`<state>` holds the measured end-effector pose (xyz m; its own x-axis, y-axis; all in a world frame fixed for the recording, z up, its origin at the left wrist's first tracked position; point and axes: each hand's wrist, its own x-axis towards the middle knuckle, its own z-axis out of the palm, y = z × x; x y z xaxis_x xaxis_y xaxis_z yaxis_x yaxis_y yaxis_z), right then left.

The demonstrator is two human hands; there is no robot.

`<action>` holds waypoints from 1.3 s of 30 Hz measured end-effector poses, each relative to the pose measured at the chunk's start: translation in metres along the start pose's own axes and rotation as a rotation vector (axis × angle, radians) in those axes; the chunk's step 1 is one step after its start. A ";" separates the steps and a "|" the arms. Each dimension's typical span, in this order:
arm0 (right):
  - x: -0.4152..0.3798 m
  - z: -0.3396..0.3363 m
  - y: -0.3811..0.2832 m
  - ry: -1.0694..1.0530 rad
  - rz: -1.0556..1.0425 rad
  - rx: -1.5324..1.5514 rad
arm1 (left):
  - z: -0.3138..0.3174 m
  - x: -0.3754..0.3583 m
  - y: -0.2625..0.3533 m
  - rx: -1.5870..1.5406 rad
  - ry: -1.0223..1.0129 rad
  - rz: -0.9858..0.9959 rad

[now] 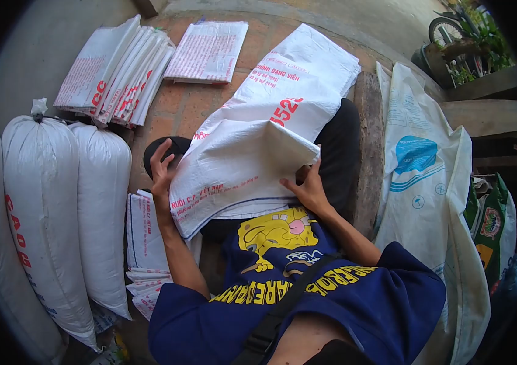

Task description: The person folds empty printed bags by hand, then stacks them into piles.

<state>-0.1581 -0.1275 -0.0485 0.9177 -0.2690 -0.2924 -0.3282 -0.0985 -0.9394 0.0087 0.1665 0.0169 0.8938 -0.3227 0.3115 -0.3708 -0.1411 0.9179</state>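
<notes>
A white woven sack with red print lies across my lap, its far end reaching past my knees. My right hand pinches a raised, folded-over corner of it between thumb and fingers. At the sack's left edge is my left hand, fingers apart and upright, with the palm side against or very near the edge; whether it touches is hard to tell. Folded sacks stand in a stack at the upper left, beside a flat folded sack. More folded sacks lie left of my lap.
Full white sacks stand along the left side. A wooden beam runs right of my leg, with a large white sheet or sack beyond it. Green bags, a planter and a wheel are farther right.
</notes>
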 end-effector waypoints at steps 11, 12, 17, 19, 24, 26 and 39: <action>-0.076 -0.055 -0.173 -0.016 -0.335 0.663 | -0.037 0.074 -0.002 -0.143 -0.364 -0.069; -0.077 -0.066 -0.153 -0.018 -0.520 0.692 | -0.035 0.078 0.001 -0.206 -0.363 -0.129; -0.072 -0.076 -0.126 0.353 -0.821 0.349 | -0.039 0.087 -0.015 -0.324 -0.636 0.164; -0.060 -0.082 -0.139 0.584 -1.083 -0.305 | -0.024 0.065 -0.007 -0.502 -0.695 0.294; -0.052 -0.116 -0.155 0.326 -1.307 -0.457 | -0.003 0.026 0.059 -0.502 -0.730 0.339; -0.052 -0.113 -0.169 -0.144 -1.338 -0.166 | -0.018 0.024 0.066 -0.525 -0.883 0.365; -0.052 -0.102 -0.144 -0.508 -0.744 -0.422 | -0.010 0.019 0.065 -0.943 -0.804 0.710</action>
<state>-0.1815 -0.1974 0.1202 0.8769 0.4318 0.2111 0.4074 -0.4349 -0.8031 0.0039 0.1603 0.0846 0.0909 -0.5387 0.8376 -0.0831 0.8340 0.5454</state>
